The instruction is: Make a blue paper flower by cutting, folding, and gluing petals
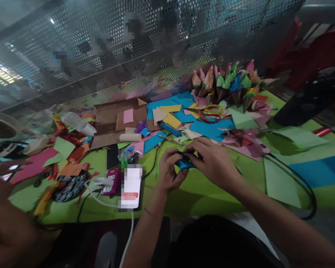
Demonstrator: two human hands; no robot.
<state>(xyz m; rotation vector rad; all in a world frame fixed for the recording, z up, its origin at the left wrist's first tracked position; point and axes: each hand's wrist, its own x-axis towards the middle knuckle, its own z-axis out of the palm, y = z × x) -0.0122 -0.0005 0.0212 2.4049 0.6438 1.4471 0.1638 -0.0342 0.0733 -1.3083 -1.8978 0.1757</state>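
Observation:
Near the front edge of the green-covered table, both of my hands meet on a small piece of blue paper (185, 163) with a dark strip along its top. My left hand (168, 170) has its fingers and thumb curled round the left side of the piece. From the right, my right hand (209, 158) pinches its other end. Fingers hide much of the paper, so its exact shape cannot be made out. Just beyond my hands lie a pencil (171, 140) and a blue box-like object (171, 129). Scissors (208, 111) with red and yellow handles rest on blue sheets (212, 128).
Paper cones (236, 87) stand at the back right. A glue gun (251, 139) with a black cable lies to the right. Left of my hands are a lit phone (131, 188) on a white cable and a tissue pack (111, 182). Another person's arm (2, 208) reaches in at far left.

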